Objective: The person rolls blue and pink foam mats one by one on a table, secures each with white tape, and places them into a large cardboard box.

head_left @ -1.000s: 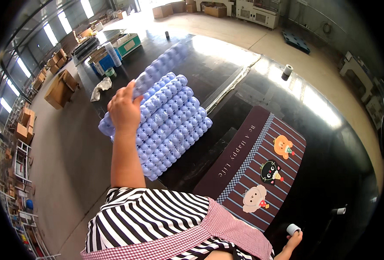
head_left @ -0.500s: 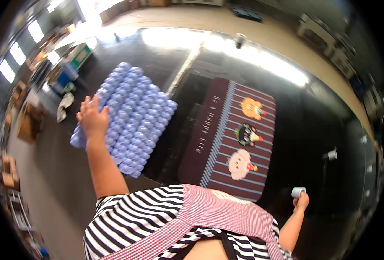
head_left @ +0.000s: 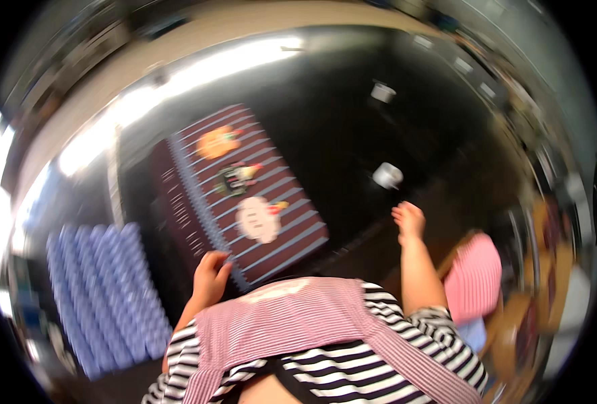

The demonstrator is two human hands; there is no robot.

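Note:
A dark mat with blue stripes and cartoon animal heads lies flat on the black table, blurred by motion. At its near left edge is my left hand, fingers loosely bent, thumb apart, nothing visible in it. My right hand hovers over the table to the right of the mat, fingers extended and holding nothing. Just beyond its fingertips sits a white roll, apart from the hand; it looks like tape. To the left of my left hand lies a blue-lilac bumpy pad.
A second small white roll stands farther back on the black table. At my right, beyond the near table edge, is a pink striped padded piece beside brown cardboard. A bright reflection crosses the far tabletop.
My view has swung right. My right hand has let go of the white roll, now on the table. My left hand has left the bumpy pad and is at the striped mat's near edge.

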